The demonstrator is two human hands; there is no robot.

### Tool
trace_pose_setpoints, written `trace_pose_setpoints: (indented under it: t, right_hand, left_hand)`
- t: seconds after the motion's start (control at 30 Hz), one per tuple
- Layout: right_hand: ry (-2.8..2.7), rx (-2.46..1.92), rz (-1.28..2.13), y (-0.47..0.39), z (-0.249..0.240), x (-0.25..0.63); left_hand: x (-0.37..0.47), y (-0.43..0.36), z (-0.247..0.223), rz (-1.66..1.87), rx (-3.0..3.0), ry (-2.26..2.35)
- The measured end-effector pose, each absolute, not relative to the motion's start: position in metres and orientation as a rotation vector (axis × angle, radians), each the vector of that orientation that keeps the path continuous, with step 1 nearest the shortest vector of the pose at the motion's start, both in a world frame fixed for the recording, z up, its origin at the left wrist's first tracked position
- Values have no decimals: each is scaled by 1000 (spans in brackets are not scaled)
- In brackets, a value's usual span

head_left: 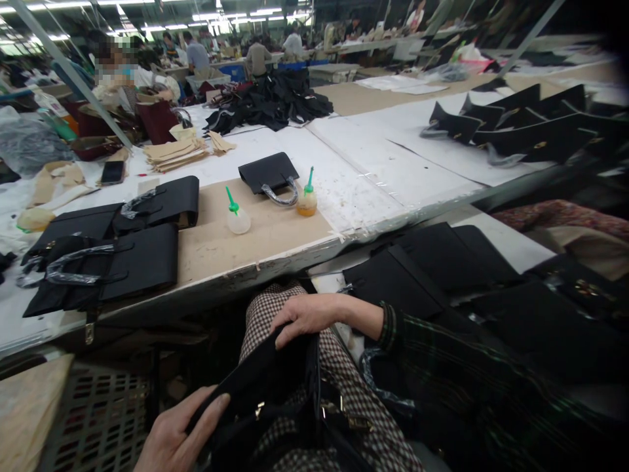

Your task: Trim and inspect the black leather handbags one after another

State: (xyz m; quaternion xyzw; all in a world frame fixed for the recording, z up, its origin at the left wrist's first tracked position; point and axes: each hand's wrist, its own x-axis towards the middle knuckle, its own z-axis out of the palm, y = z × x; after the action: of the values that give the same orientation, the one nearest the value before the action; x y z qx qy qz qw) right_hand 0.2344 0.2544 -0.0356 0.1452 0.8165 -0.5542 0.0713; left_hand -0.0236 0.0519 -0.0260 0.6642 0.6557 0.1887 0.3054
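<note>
A black handbag (268, 377) with gold-coloured metal fittings lies across my lap, over checked cloth. At its near left edge, my left hand (179, 429) pinches the panel between thumb and fingers. My right hand (307, 316) grips the far upper edge, thumb on the near face and fingers over the other side. The bag's lower part runs out of the picture. On the table's brown sheet in front are a squeeze bottle with a green nozzle (238, 221), an amber-filled bottle (306, 202) and a black bag piece with a wrapped handle (269, 174).
Black bags with plastic-wrapped handles (142, 259) sit on the table at left. More black bag parts (422, 262) are stacked to my right. A plastic crate (105, 410) stands low at left. The table edge (275, 259) runs just beyond my lap. Other people work in the background.
</note>
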Motion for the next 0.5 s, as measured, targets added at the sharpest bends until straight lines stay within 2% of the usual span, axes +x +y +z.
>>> trace_pose_setpoints:
  t: [0.2, 0.37, 0.5]
  right_hand:
    - [2436, 334, -1768, 255, -44, 233]
    - [2379, 319, -1872, 251, -58, 242]
    - [2372, 368, -1924, 250, -63, 248]
  left_hand:
    - [-39, 42, -36, 570, 2185, 1589]
    - [-41, 30, -52, 685, 2155, 1746]
    - [-38, 41, -52, 642, 2071, 1676]
